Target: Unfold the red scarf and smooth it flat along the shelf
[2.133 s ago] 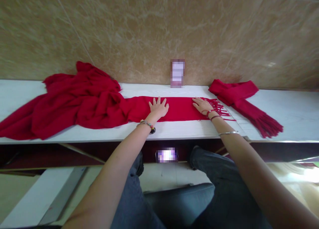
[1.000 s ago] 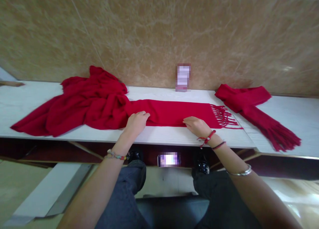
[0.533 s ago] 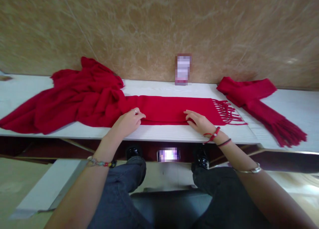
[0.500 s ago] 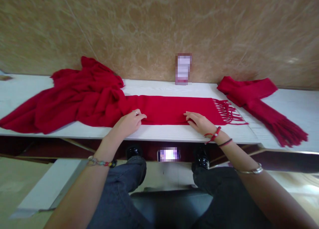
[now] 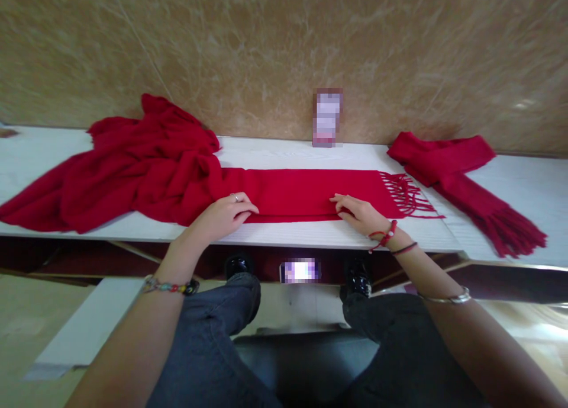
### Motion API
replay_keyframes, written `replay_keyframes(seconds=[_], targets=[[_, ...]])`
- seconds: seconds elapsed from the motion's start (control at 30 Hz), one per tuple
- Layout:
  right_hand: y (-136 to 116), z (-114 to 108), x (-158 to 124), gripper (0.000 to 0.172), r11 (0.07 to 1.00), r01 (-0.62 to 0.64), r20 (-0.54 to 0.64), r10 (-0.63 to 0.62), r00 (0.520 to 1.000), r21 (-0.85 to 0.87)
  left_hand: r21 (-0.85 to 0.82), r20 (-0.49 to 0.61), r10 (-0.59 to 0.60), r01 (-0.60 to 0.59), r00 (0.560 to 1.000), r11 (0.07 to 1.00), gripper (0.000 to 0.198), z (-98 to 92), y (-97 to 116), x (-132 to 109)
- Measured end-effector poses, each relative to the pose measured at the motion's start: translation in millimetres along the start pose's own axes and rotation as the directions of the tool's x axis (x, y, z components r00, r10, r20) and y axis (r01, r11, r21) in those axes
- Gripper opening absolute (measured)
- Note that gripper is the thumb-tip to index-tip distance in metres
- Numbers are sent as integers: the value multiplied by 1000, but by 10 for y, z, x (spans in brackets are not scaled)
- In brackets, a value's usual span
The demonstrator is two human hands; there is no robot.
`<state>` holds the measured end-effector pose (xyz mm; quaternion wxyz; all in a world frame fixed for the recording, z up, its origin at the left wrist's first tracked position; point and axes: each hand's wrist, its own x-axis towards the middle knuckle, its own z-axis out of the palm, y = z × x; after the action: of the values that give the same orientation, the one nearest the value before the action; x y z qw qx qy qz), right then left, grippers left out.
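Hands (image 5: pixel 224 215) (image 5: pixel 361 214) nearer, scarf (image 5: pixel 302 192), white shelf (image 5: pixel 288 235), marble wall (image 5: pixel 266 52)

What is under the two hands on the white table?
The flat red scarf lies under the left hand and right hand; it hides the table beneath.

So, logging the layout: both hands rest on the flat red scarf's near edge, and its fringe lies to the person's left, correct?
No. The head view shows the left hand and right hand on the near edge of the red scarf, but its fringe lies to the person's right.
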<state>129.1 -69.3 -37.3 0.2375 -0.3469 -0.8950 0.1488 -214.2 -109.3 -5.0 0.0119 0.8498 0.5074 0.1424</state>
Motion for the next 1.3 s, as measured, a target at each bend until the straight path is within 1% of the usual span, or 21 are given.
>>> replay_keyframes(seconds=[0.03,0.1,0.17,0.27,0.37,0.43,0.53,0.6,0.7,0.8,0.83,0.87,0.93,0.97,1.0,1.03,1.17,1.3], targets=[[2,-5,0,13,1000,9,11,-9,1000,-1,-11,62,14,-13,998,1000,30,3,-25,-15],[0,-10,6,13,1000,13,27,-13,1000,-3,-24,119,23,-21,993,999,31,3,-46,-34],[-3,-7,11,14,1000,7,33,-6,999,-9,-36,111,25,-21,994,999,30,4,-31,-35],[1,22,14,17,999,-5,7,6,1000,-50,-35,83,25,-23,996,999,28,47,11,9],[13,73,25,22,990,14,-32,-19,999,-138,23,40,10,-11,999,1000,25,151,-1,102],[13,103,46,23,984,27,-42,-35,999,-178,87,-17,3,-2,1000,996,23,220,-42,174],[-15,127,92,20,988,-13,-66,3,998,-156,168,-102,-16,33,995,985,23,258,-91,258],[-48,126,115,17,993,-58,-104,47,993,-106,173,-137,-31,55,990,983,23,229,-82,281],[-90,109,121,12,995,-102,-157,100,982,-2,118,-189,-36,59,981,991,23,129,-7,262],[-103,84,110,7,988,-124,-125,135,983,91,58,-279,-55,74,959,996,25,16,77,201],[-103,76,108,6,985,-134,-94,144,985,106,34,-268,-48,59,962,998,24,-14,93,176],[-104,68,108,5,983,-145,-57,152,987,109,7,-216,-27,29,976,1000,23,-38,100,151],[-108,50,112,5,983,-158,20,157,987,91,-49,-27,39,-40,999,998,21,-61,88,104],[-113,39,115,5,985,-156,56,152,987,76,-67,67,65,-60,996,996,22,-63,72,84],[-118,27,118,6,987,-147,86,142,986,60,-72,136,76,-66,988,995,22,-60,54,67],[-124,12,120,7,990,-136,110,130,985,47,-67,173,73,-62,982,996,23,-54,35,55],[-142,-45,112,9,994,-106,159,103,982,12,-17,203,60,-58,977,998,25,-47,9,53],[-141,-42,70,10,996,-85,138,86,987,-17,85,245,22,-44,969,995,26,-64,92,86]])
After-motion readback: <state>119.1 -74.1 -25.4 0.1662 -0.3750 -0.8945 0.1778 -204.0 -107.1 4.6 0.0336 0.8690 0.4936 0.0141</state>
